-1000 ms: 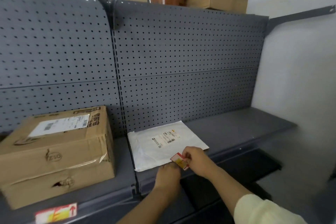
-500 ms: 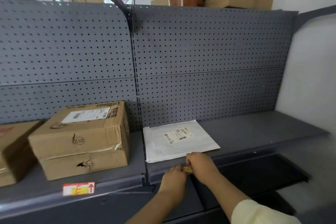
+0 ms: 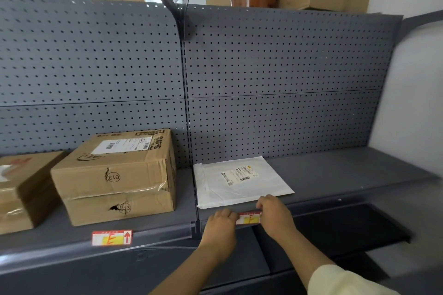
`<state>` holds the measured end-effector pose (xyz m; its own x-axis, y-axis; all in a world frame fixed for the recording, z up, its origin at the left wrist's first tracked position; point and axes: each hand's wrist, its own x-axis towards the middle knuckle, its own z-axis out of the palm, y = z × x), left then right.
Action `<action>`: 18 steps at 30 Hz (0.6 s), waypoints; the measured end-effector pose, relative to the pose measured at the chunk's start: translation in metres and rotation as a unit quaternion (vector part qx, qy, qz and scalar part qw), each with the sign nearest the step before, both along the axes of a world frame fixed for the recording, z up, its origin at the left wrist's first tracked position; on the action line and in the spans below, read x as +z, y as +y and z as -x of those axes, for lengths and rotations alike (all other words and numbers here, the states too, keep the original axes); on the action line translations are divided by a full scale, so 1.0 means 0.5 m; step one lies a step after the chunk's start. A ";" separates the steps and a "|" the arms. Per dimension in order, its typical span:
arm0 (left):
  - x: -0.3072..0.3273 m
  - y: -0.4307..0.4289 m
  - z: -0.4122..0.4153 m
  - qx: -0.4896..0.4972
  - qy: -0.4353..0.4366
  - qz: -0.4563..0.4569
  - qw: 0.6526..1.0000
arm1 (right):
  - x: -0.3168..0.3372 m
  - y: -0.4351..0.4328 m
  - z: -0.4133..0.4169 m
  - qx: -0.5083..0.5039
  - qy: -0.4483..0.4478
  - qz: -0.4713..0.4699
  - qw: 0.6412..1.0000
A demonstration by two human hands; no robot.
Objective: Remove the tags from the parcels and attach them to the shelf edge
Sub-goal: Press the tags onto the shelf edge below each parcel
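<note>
**Pressing a tag onto the shelf edge**

Pinching the ends of a red, white and yellow tag [image 3: 248, 218], both hands hold it flat against the front lip of the grey shelf [image 3: 335, 199]. The left hand [image 3: 220, 229] curls closed on the tag's left end and the right hand [image 3: 275, 215] grips its right end, so only the middle strip shows between them; any print on it is too blurred to read. A pale sleeve [image 3: 345, 282] covers the right forearm, cut off by the bottom edge.

Further left on the same lip, a second tag [image 3: 112, 237] sits fixed, with a red arrow pointing up.

Just behind the hands lies a flat white mailer [image 3: 239, 182] bearing a barcode label too small to read. Left of it stands a cardboard box [image 3: 115, 177] with "013" circled in pen twice on its front. Another box [image 3: 21, 189] beside it is cut off at the left edge.
</note>
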<state>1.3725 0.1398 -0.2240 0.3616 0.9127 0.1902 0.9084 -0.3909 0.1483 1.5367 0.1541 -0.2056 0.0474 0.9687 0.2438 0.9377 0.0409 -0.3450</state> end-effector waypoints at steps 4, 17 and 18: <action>-0.001 0.008 -0.011 -0.018 0.035 -0.006 0.999 | -0.018 -0.003 0.007 0.046 0.011 0.008 0.999; -0.025 0.020 -0.013 -0.016 0.118 -0.021 0.993 | -0.026 -0.008 0.003 0.090 -0.067 0.013 0.994; -0.026 0.020 -0.014 -0.017 0.124 -0.019 0.992 | -0.027 -0.009 0.004 0.088 -0.071 0.013 0.994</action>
<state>1.3793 0.1501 -0.2370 0.4313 0.8935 0.1254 0.9017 -0.4221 -0.0937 1.5346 0.1496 -0.2190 -0.1564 0.9650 0.2105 0.9560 0.2015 -0.2135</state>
